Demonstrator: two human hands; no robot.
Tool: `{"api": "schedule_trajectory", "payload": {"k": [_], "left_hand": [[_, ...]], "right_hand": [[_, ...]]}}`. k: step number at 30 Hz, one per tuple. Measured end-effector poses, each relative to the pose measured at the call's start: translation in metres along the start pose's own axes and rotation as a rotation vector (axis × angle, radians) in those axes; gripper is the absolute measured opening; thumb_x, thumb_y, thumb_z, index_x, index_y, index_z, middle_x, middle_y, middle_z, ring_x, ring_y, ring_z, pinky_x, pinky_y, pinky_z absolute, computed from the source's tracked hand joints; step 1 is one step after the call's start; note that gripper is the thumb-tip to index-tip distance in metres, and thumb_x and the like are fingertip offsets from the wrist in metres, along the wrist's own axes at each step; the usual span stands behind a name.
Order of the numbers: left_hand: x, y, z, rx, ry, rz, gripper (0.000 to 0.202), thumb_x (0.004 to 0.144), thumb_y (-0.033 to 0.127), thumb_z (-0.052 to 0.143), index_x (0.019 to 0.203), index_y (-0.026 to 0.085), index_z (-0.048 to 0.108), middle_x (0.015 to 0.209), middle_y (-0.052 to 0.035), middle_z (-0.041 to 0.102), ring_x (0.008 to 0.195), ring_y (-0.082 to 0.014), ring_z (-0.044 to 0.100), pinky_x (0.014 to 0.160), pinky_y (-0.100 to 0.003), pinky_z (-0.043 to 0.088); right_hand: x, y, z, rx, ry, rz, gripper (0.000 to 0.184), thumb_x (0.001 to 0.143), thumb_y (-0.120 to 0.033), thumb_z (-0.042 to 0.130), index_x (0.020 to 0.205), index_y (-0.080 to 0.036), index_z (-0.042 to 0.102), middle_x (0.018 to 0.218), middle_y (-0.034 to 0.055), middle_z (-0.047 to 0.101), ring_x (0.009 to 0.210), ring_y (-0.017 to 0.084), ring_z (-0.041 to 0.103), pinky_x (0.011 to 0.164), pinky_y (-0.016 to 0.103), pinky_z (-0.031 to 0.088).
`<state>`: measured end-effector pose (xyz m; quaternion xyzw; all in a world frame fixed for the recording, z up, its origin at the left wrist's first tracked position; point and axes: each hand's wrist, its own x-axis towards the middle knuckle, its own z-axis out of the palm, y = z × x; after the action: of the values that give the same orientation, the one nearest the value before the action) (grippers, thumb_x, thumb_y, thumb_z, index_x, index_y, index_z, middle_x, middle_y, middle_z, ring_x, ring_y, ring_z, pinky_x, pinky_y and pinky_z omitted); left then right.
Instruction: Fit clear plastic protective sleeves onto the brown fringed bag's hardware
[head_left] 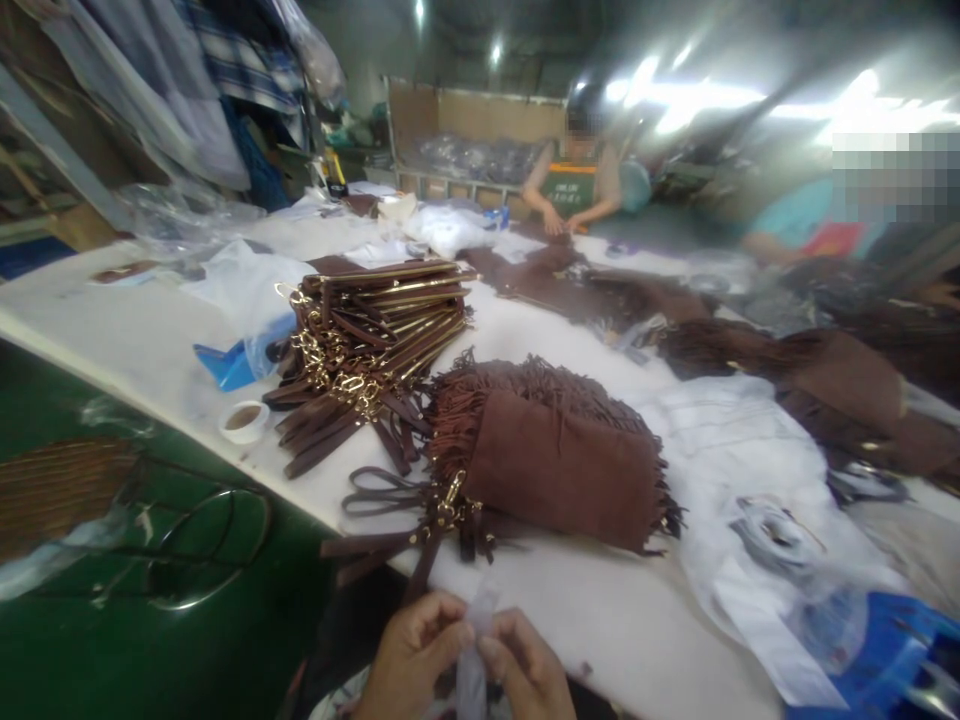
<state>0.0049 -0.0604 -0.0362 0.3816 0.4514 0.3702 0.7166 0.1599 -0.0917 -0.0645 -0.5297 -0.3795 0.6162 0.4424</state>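
Note:
At the table's near edge, my left hand (pixel 420 650) and my right hand (pixel 521 660) pinch a narrow strip of pale, translucent plastic (pixel 471 680) between thumbs and fingers. What the strip is exactly, I cannot make out. Just beyond my hands lies a stack of brown fringed suede pouches (pixel 562 465). Brown wrist straps with gold clasps (pixel 450 505) hang out at its left side, toward the table edge. Neither hand touches the stack.
Further left is a pile of brown pouches with gold zips and clips (pixel 375 330). A roll of tape (pixel 244 422) sits at the left edge. White plastic bags (pixel 750 440) cover the right side. A metal-framed stool (pixel 202 540) stands on the green floor. Co-workers (pixel 574 190) sit across the table.

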Motion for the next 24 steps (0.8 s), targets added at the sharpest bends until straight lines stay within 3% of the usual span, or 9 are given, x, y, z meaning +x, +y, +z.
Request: {"api": "schedule_trajectory", "payload": {"k": [4, 8, 12, 17, 20, 22, 24], "left_hand": [[0.0, -0.003, -0.007, 0.065, 0.083, 0.0, 0.037, 0.076, 0.049, 0.07, 0.073, 0.014, 0.06, 0.061, 0.0012, 0.055, 0.057, -0.0124, 0.05, 0.055, -0.022, 0.038], [-0.006, 0.006, -0.016, 0.341, 0.146, 0.109, 0.034, 0.08, 0.048, 0.064, 0.07, 0.015, 0.061, 0.067, -0.0013, 0.059, 0.065, -0.0164, 0.053, 0.062, -0.025, 0.041], [-0.012, 0.017, -0.026, 0.524, 0.188, 0.17, 0.034, 0.086, 0.046, 0.057, 0.07, 0.017, 0.061, 0.071, -0.0026, 0.061, 0.069, -0.0184, 0.056, 0.066, -0.026, 0.042], [-0.014, 0.022, -0.035, 0.629, 0.187, 0.228, 0.032, 0.09, 0.042, 0.052, 0.07, 0.018, 0.06, 0.072, -0.0015, 0.061, 0.07, -0.0177, 0.057, 0.067, -0.025, 0.042], [-0.013, 0.023, -0.039, 0.653, 0.176, 0.274, 0.031, 0.091, 0.041, 0.051, 0.071, 0.019, 0.059, 0.073, -0.0016, 0.061, 0.071, -0.0173, 0.058, 0.068, -0.024, 0.042], [-0.014, 0.025, -0.042, 0.663, 0.171, 0.291, 0.031, 0.091, 0.041, 0.051, 0.071, 0.019, 0.059, 0.074, -0.0022, 0.062, 0.072, -0.0175, 0.059, 0.068, -0.024, 0.043], [-0.015, 0.027, -0.046, 0.663, 0.172, 0.299, 0.03, 0.091, 0.04, 0.051, 0.071, 0.019, 0.059, 0.075, -0.0022, 0.062, 0.072, -0.0172, 0.058, 0.068, -0.024, 0.042]], "right_hand": [[0.004, -0.007, -0.004, -0.075, -0.067, 0.023, 0.04, 0.078, -0.059, 0.061, 0.071, -0.02, 0.057, 0.055, -0.0043, 0.051, 0.052, 0.012, 0.044, 0.052, 0.023, 0.034], [0.015, -0.034, -0.017, -0.362, 0.087, -0.034, 0.027, 0.085, -0.049, 0.057, 0.087, -0.023, 0.065, 0.075, 0.0013, 0.068, 0.069, 0.019, 0.059, 0.065, 0.027, 0.045], [0.03, -0.06, -0.018, -0.641, 0.21, -0.238, 0.026, 0.091, -0.043, 0.051, 0.104, -0.026, 0.064, 0.103, 0.0046, 0.07, 0.092, 0.022, 0.064, 0.083, 0.029, 0.044], [0.051, -0.073, 0.015, -0.971, 0.372, -0.356, 0.035, 0.085, -0.053, 0.059, 0.1, -0.022, 0.062, 0.069, 0.0047, 0.066, 0.058, 0.021, 0.061, 0.057, 0.029, 0.035], [0.065, -0.078, 0.033, -1.05, 0.42, -0.369, 0.029, 0.088, -0.051, 0.056, 0.091, -0.022, 0.059, 0.063, 0.0046, 0.063, 0.051, 0.019, 0.056, 0.052, 0.028, 0.027], [0.072, -0.083, 0.036, -1.035, 0.395, -0.305, 0.023, 0.089, -0.045, 0.053, 0.085, -0.023, 0.057, 0.061, 0.0031, 0.061, 0.05, 0.018, 0.054, 0.052, 0.027, 0.024], [0.076, -0.089, 0.035, -0.858, 0.282, -0.198, 0.025, 0.088, -0.044, 0.054, 0.076, -0.023, 0.054, 0.056, -0.0002, 0.058, 0.05, 0.016, 0.051, 0.051, 0.026, 0.025]]}}
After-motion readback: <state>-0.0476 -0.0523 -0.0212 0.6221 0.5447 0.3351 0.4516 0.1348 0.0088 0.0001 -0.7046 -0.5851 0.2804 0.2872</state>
